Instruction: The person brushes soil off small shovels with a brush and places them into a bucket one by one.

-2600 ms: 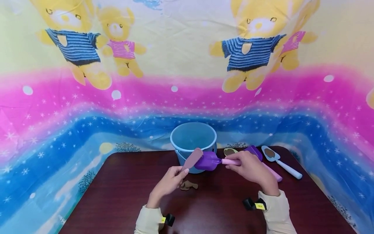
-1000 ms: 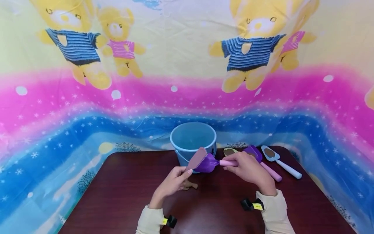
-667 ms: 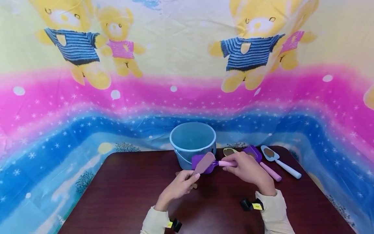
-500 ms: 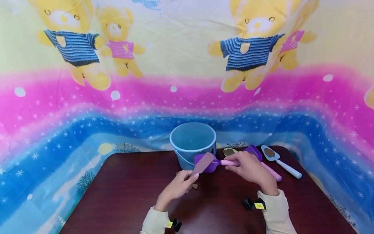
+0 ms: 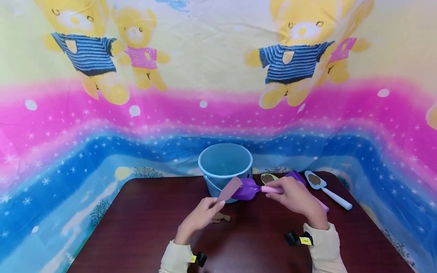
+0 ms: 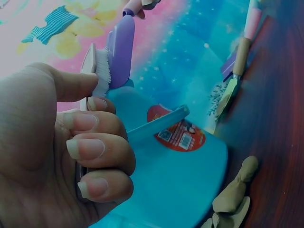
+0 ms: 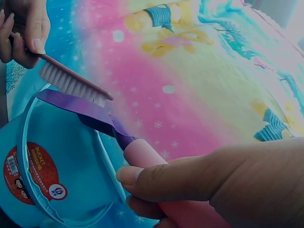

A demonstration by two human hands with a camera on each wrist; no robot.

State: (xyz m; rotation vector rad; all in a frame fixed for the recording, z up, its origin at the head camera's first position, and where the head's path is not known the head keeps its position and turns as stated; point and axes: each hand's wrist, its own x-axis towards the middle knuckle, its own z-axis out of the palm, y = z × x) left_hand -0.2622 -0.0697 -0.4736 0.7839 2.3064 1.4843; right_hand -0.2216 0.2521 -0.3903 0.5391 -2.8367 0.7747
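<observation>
My left hand (image 5: 197,217) grips a brush (image 5: 229,189) with a mauve back and white bristles, thumb along its back in the left wrist view. My right hand (image 5: 298,197) holds a small purple toy shovel (image 5: 249,188) by its pink handle (image 7: 145,156). Brush and shovel meet in front of the light blue bucket (image 5: 225,161), above the table. In the right wrist view the bristles (image 7: 71,83) lie against or just over the shovel's blade. A khaki, lumpy thing (image 6: 232,197) rests on the table below my left hand, partly hidden by it.
A light blue trowel (image 5: 336,197) with a brown patch on its blade lies at the table's right back. Beside it are another purple shovel (image 5: 296,176), partly behind my right hand, and a yellow-green tool (image 5: 268,178). A printed cloth (image 5: 191,121) hangs behind the table.
The brush swept right and down across the shovel's blade, then came back left to the blade's tip end. My right hand, with the shovel, has shifted slightly right.
</observation>
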